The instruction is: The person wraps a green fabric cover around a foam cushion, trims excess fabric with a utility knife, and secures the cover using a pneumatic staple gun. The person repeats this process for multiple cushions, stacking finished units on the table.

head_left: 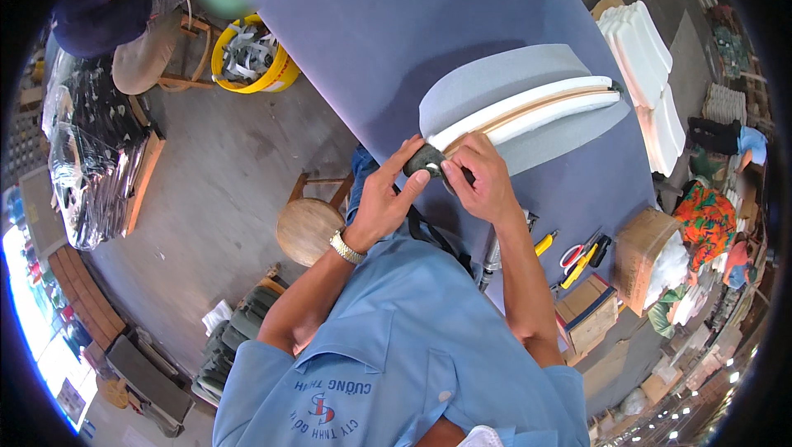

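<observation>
A curved chair part of white foam and a thin wooden strip point(528, 108) stands on a grey foam pad point(495, 75) on the blue-covered worktable point(371, 26). At its near end my left hand point(388, 195) and my right hand point(483, 179) both pinch a small dark piece of fabric point(425, 160) against the tip of the wooden strip. A metal watch sits on my left wrist.
A round wooden stool point(307, 231) stands left of me. Yellow-handled tools and scissors point(577, 257) lie at the table edge beside cardboard boxes point(590, 311). White foam pieces point(643, 51) are stacked at right. A yellow bucket point(252, 55) and a seated person point(124, 26) are at back left.
</observation>
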`<state>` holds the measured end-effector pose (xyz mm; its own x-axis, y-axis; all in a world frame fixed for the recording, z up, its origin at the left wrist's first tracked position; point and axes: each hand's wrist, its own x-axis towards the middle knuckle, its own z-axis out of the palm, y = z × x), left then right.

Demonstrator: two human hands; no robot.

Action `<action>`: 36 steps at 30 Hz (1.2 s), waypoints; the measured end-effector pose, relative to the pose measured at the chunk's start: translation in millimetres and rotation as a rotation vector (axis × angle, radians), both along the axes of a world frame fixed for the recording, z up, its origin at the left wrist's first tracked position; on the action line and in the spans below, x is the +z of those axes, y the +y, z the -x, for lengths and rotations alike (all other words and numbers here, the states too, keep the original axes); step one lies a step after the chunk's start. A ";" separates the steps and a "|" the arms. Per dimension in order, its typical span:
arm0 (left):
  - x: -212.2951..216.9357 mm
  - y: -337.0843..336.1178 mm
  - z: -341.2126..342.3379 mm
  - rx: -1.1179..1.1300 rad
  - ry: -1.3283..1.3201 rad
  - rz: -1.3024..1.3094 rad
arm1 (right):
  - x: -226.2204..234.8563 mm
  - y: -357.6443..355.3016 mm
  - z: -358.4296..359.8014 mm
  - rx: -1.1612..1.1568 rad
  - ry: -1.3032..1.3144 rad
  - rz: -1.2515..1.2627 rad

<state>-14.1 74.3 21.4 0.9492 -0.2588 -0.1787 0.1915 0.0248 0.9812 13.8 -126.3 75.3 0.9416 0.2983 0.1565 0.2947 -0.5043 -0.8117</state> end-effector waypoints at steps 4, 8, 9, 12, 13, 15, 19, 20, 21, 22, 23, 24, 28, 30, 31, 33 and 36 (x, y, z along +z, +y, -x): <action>-5.3 -10.3 9.3 -0.010 0.118 -0.110 | -7.0 -4.6 7.1 0.058 -0.049 0.025; -5.7 -23.2 5.0 -0.025 0.008 -0.241 | -5.8 -10.1 11.6 0.102 -0.039 0.025; -9.3 -23.5 3.1 -0.046 -0.030 -0.242 | 0.7 -10.5 11.8 0.102 -0.046 0.009; -9.3 -20.7 -3.1 -0.133 -0.070 -0.275 | -4.8 -16.3 15.6 0.138 -0.045 -0.006; -5.8 -20.1 -3.9 -0.125 -0.062 -0.249 | -3.6 -16.2 13.6 0.140 -0.055 -0.014; -5.3 -21.3 -2.3 -0.112 -0.077 -0.263 | -1.6 -14.6 18.7 0.125 -0.046 -0.029; 12.9 -23.9 -3.3 -0.110 -0.092 -0.362 | 3.6 -12.2 22.0 0.055 -0.021 -0.001; 18.1 -25.1 -4.1 -0.116 -0.095 -0.370 | 10.3 -11.9 28.0 0.008 0.023 -0.027; 20.7 -25.5 -4.1 -0.114 -0.094 -0.377 | 20.1 -12.9 36.1 -0.029 0.069 -0.052; 20.1 -25.0 -2.8 -0.125 -0.091 -0.417 | 28.2 -16.1 44.7 -0.066 0.115 -0.078; 18.9 -25.5 -3.0 -0.139 -0.094 -0.453 | 35.0 -24.2 54.6 -0.163 0.074 -0.151; 18.0 -25.4 -1.6 -0.150 -0.095 -0.489 | 35.1 -32.5 69.0 -0.259 0.034 -0.223; 21.1 -26.4 -3.6 -0.188 -0.080 -0.530 | -37.1 -100.0 160.2 -0.932 0.519 -0.090; 21.3 -26.2 -1.8 -0.177 -0.108 -0.555 | -100.0 -109.0 208.2 -0.985 0.289 0.063; 21.0 -26.0 -2.7 -0.188 -0.115 -0.562 | -132.2 -111.8 226.1 -1.012 0.171 0.143; 20.0 -23.9 -2.8 -0.205 -0.123 -0.577 | -160.2 -103.9 234.4 -1.002 0.271 0.290; 17.5 -22.5 -1.3 -0.175 -0.167 -0.598 | -186.0 -91.8 234.2 -0.909 0.518 0.530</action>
<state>-12.7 51.7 38.9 0.9294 -0.3142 -0.1937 -0.0134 -0.5532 0.8329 -220.5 -218.1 -110.6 0.7568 -0.6040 -0.2500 -0.6520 -0.6702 -0.3545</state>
